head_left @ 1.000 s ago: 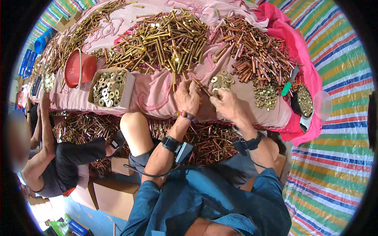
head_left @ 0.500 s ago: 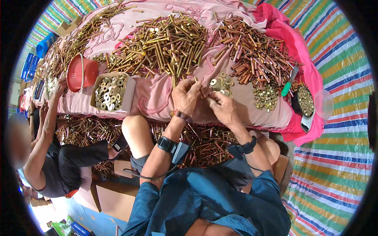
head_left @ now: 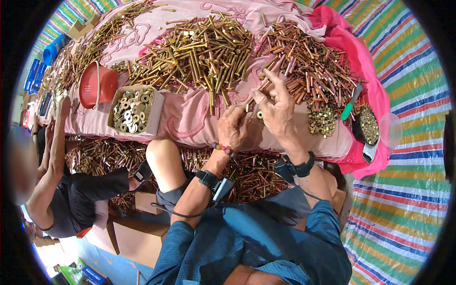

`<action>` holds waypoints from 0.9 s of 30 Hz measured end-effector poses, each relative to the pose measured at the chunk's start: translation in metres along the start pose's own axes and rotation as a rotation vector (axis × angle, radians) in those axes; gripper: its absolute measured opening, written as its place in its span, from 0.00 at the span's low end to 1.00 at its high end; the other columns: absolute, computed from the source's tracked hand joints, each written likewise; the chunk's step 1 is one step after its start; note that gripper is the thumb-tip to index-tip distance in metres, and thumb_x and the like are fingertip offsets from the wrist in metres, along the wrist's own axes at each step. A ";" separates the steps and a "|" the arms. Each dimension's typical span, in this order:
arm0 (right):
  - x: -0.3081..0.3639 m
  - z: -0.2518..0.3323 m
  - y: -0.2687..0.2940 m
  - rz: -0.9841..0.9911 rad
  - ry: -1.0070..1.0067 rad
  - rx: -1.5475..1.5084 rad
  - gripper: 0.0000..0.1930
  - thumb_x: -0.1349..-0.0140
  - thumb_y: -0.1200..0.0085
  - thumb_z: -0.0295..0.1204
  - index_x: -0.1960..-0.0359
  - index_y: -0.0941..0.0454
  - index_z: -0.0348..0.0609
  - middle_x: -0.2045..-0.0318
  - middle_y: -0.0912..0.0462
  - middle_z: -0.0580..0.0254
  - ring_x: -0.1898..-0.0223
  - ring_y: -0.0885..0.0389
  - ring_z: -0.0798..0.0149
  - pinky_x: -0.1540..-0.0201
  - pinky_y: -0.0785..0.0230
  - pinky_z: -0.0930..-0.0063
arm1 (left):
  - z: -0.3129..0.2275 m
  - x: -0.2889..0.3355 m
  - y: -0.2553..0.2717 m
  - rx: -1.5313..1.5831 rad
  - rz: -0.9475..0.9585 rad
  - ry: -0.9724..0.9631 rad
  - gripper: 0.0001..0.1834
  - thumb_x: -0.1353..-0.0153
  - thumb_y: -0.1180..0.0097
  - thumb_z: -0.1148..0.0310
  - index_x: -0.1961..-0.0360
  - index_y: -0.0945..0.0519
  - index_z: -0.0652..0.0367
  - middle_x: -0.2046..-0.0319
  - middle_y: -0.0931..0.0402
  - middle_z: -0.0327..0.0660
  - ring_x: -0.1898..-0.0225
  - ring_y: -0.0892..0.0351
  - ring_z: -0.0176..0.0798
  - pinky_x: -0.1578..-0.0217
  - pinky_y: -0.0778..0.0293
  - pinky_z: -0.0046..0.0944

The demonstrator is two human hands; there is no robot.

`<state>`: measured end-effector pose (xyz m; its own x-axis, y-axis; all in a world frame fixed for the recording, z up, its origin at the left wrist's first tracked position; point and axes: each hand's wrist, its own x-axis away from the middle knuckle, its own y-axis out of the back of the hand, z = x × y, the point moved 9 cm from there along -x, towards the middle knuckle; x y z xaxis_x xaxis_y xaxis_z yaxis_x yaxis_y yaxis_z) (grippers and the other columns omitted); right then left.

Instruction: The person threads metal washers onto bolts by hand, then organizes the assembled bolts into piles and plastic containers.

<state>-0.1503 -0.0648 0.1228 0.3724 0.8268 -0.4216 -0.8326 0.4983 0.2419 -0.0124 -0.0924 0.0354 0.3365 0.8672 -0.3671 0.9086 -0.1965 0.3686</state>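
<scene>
My left hand [head_left: 232, 127] is curled closed at the cloth's near edge. A small pale tip shows at its fingertips, but the thing it belongs to is hidden. Just right of it, my right hand [head_left: 276, 107] stretches forward with index finger and thumb apart, over the near left side of a pile of copper-coloured metal sleeves [head_left: 311, 61]. Some sleeves lie between and behind these fingers; none is plainly gripped. Beneath the right hand a few washers [head_left: 260, 115] peek out, the rest covered. Beyond my left hand rises a heap of brass-coloured bolts [head_left: 202, 54].
An open carton of washers [head_left: 134, 111] and a red bucket [head_left: 98, 86] stand to the left. Nuts [head_left: 321, 119], a green-handled knife [head_left: 350, 102] and a black container of small parts [head_left: 367, 124] lie right. Another person's arm [head_left: 58, 135] reaches in at far left. More bolts [head_left: 247, 175] lie below.
My right hand has left the left hand's fingertips and moved up and forward to the sleeves, its fingers spreading. My left hand has shifted right and slightly nearer, turning more closed.
</scene>
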 end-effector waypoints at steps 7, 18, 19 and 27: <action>0.004 0.022 -0.008 0.100 0.257 0.251 0.24 0.40 0.35 0.23 0.40 0.24 0.43 0.65 0.16 0.55 0.67 0.16 0.62 0.61 0.21 0.69 | -0.005 0.004 0.001 0.059 -0.034 -0.132 0.11 0.39 0.39 0.75 0.55 0.17 0.61 0.60 0.18 0.52 0.58 0.17 0.57 0.57 0.22 0.46; 0.007 -0.014 0.000 0.046 -0.166 -0.175 0.22 0.35 0.38 0.25 0.39 0.24 0.44 0.68 0.18 0.67 0.70 0.23 0.79 0.70 0.27 0.81 | -0.005 0.006 0.001 -0.037 -0.070 -0.169 0.11 0.42 0.39 0.74 0.58 0.17 0.61 0.64 0.17 0.50 0.61 0.18 0.57 0.60 0.23 0.48; 0.006 -0.008 0.002 0.033 -0.097 -0.114 0.21 0.36 0.38 0.25 0.40 0.23 0.44 0.69 0.18 0.64 0.73 0.21 0.73 0.71 0.26 0.76 | -0.004 0.006 0.001 -0.036 -0.071 -0.176 0.10 0.41 0.38 0.73 0.58 0.18 0.62 0.64 0.18 0.52 0.61 0.18 0.58 0.60 0.23 0.48; 0.021 0.028 -0.023 0.251 0.371 0.427 0.13 0.34 0.41 0.30 0.51 0.20 0.41 0.63 0.17 0.48 0.63 0.16 0.46 0.61 0.23 0.60 | 0.006 0.010 -0.002 -0.010 -0.045 -0.083 0.14 0.41 0.42 0.75 0.53 0.20 0.59 0.62 0.18 0.52 0.59 0.17 0.56 0.58 0.23 0.48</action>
<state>-0.1119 -0.0521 0.1327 -0.0449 0.8247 -0.5638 -0.6101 0.4243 0.6692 -0.0092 -0.0864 0.0263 0.3147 0.8342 -0.4529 0.9211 -0.1531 0.3581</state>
